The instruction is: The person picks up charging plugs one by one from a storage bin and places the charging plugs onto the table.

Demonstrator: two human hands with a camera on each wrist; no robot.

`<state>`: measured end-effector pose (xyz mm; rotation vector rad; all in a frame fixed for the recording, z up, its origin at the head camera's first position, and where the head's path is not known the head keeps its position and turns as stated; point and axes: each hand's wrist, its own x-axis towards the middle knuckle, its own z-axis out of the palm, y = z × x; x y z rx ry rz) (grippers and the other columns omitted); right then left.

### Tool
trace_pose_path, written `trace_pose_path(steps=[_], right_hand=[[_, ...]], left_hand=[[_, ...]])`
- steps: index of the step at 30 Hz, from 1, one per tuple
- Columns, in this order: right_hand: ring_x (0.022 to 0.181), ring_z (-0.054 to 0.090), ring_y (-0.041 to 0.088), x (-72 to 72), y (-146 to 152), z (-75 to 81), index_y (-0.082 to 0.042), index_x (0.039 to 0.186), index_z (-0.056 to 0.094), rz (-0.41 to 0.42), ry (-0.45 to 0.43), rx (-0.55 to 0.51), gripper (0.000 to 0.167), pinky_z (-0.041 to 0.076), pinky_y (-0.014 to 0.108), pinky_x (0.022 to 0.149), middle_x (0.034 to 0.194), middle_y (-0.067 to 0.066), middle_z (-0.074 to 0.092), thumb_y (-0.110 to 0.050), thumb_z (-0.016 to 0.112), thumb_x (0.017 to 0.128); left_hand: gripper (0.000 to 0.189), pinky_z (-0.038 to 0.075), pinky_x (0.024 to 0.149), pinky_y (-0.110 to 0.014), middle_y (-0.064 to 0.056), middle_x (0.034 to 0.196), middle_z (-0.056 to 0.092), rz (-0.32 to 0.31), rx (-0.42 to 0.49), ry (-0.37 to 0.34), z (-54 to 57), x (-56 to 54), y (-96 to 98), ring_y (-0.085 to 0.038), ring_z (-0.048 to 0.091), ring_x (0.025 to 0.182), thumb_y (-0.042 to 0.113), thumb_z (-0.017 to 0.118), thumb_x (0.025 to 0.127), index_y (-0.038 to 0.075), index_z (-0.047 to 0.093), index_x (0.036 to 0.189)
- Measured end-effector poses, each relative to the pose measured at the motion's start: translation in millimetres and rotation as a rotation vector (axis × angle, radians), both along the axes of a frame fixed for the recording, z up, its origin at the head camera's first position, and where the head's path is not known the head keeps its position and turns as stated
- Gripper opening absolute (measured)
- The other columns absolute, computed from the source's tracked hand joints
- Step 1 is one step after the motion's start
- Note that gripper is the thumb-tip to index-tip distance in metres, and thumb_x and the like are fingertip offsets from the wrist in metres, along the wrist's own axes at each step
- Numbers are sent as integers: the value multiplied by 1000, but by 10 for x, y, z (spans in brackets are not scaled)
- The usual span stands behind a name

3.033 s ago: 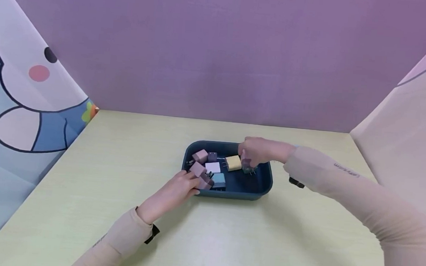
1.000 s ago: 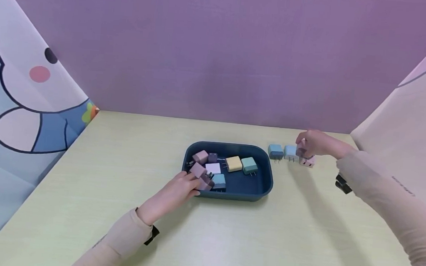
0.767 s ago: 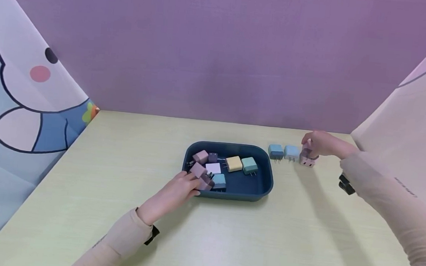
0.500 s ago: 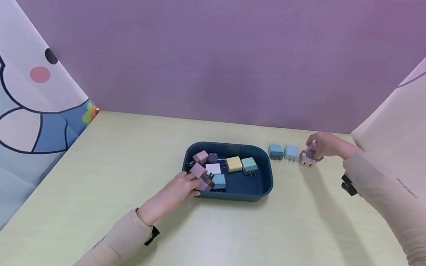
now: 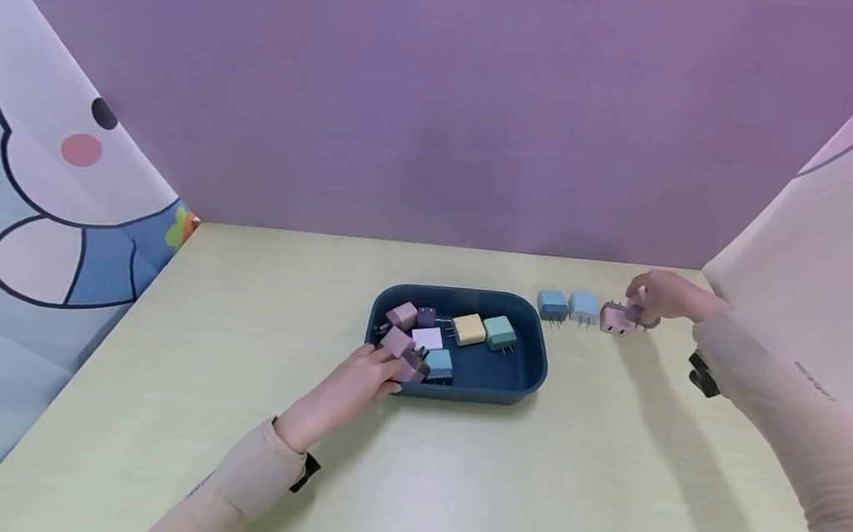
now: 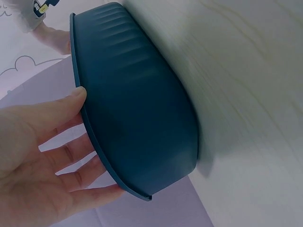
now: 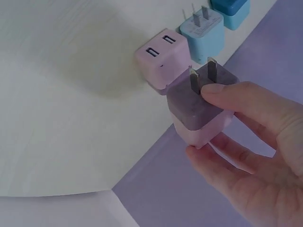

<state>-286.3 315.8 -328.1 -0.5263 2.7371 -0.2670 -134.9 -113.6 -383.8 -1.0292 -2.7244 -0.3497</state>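
My left hand holds the front-left rim of a dark blue plastic bin; in the left wrist view its thumb lies outside the wall and the fingers reach over the rim. My right hand pinches a pink-and-mauve USB charger plug between thumb and fingers, prongs facing the thumb. That plug is beside a pink two-port charger plug on the table. Left of these stand a light blue charger plug and a darker blue one, making a row.
Inside the bin lie several charger plugs: a yellow one, a green one, a blue one, a white one, and pink ones near my left fingers. A purple wall stands behind the table.
My right hand has moved from the bin to the right end of the row, carrying the pink-and-mauve charger plug, then slightly further right past the pink plug. My left hand has stayed on the rim.
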Motion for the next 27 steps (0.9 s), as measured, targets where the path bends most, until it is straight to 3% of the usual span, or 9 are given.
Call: trace_pose_path(steps=[15, 27], right_hand=[[67, 55, 22, -42, 165, -125, 13, 109, 50, -66, -77, -32, 48, 46, 38, 62, 86, 21, 58, 11, 62, 63], [70, 56, 23, -95, 275, -262, 11, 109, 51, -102, -92, -16, 46, 46, 43, 67, 99, 30, 54, 9, 62, 64]], left_hand=[[14, 33, 61, -26, -6, 89, 62, -3, -8, 15, -13, -4, -2, -17, 44, 66, 15, 69, 75, 6, 63, 84], [8, 34, 62, -25, -1, 81, 60, 8, -20, -10, 30, 10, -3, -15, 43, 67, 14, 68, 77, 10, 64, 81]])
